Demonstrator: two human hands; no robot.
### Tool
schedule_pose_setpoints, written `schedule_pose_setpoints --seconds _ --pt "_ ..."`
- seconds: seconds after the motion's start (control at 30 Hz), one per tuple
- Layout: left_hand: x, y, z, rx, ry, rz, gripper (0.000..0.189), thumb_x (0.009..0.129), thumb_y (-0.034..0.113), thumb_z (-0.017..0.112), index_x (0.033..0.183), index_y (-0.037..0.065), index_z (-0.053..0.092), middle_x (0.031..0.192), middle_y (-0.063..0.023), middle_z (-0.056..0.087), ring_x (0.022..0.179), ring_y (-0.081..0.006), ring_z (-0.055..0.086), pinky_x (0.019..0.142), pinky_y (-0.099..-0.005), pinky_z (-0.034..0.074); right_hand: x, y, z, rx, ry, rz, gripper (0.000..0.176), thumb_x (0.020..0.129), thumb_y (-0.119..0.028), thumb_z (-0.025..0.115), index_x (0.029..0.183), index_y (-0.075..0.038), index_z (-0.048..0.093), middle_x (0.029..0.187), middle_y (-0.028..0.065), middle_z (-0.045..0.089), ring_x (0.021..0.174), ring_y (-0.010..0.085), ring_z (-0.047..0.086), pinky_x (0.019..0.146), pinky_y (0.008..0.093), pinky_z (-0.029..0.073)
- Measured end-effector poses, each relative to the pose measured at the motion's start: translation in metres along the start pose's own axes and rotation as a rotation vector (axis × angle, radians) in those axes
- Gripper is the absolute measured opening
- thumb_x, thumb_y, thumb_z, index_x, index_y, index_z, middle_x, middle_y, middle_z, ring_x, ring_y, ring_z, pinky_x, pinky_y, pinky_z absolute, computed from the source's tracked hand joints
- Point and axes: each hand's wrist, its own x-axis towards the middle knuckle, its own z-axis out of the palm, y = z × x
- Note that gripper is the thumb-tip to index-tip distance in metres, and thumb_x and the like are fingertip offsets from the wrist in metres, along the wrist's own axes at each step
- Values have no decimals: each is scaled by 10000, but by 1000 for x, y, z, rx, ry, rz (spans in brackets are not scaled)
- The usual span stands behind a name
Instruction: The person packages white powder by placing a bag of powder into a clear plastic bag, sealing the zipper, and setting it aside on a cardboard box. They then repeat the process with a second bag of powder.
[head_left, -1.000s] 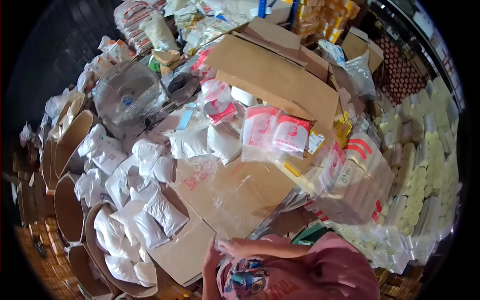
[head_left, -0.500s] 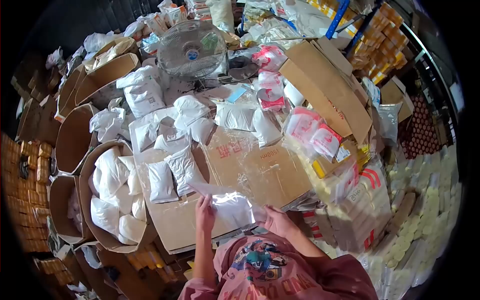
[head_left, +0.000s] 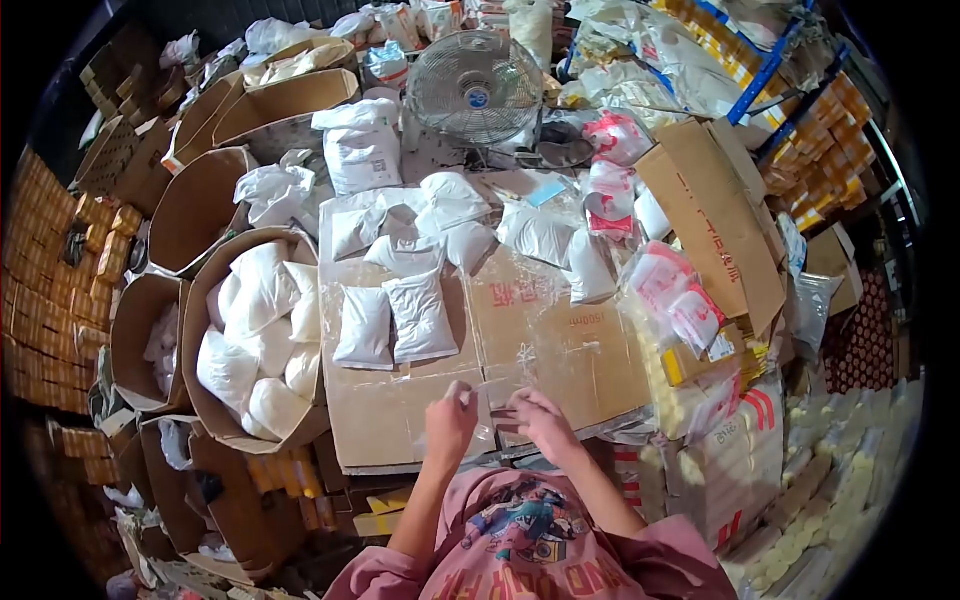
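My left hand [head_left: 451,420] is closed over the front part of the cardboard sheet [head_left: 400,415]; a small pale bit shows at its fingertips, too small to name. My right hand [head_left: 543,422] hovers just beside it, its fingers stretched toward the left and partly apart, with nothing plain in them. Beyond my left hand lie two filled white pouches side by side, the nearer-left pouch [head_left: 365,328] and the wider pouch [head_left: 420,316]. Several more white pouches [head_left: 540,234] rest farther back on the cardboard.
A large carton [head_left: 195,390] of filled white bags stands at the left, among other open cartons. A metal fan [head_left: 476,88] stands at the back. Red-and-white printed bags [head_left: 665,280] and a folded carton [head_left: 705,215] are on the right, above wrapped stacks [head_left: 735,460].
The clear plastic sheet or bag stretched between my hands is no longer visible. My hands have come closer together, and the view has turned, shifting the table rightward.
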Motion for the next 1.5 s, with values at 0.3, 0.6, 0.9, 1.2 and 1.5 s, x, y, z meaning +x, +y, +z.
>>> schedule_pose_setpoints --seconds 0.3,0.6,0.9,1.2,1.5 --pt "-13 14 -11 -16 9 262 66 774 87 678 820 47 702 781 -110 648 677 -283 640 596 -338 500 17 27 34 -196 289 -352 198 924 -103 586 958 78 658 853 41 658 780 92 625 727 253 555" --pt "-3 51 -40 -100 -108 381 160 757 44 694 916 20 697 914 -133 661 755 -316 642 677 -367 519 1 -6 55 -511 414 -518 266 890 -165 656 987 82 672 756 54 680 736 51 595 647 221 497" --pt "0 67 -59 -98 -234 465 168 781 54 686 944 24 706 946 -133 672 794 -308 655 707 -352 522 -21 -22 58 -491 359 -496 274 919 -164 624 1013 91 660 779 45 676 750 41 583 643 206 508" --pt "2 69 -66 -186 -266 310 183 783 83 713 958 29 724 915 -121 684 758 -243 656 680 -308 504 -22 -20 55 -352 205 -460 305 971 -187 548 1040 92 650 870 47 664 806 83 618 732 224 538" --pt "0 62 -65 -262 -255 287 186 798 76 707 975 22 717 917 -121 685 769 -233 647 687 -296 494 -19 -12 51 -295 116 -439 309 989 -187 509 1074 81 637 925 61 657 850 99 621 774 245 559"
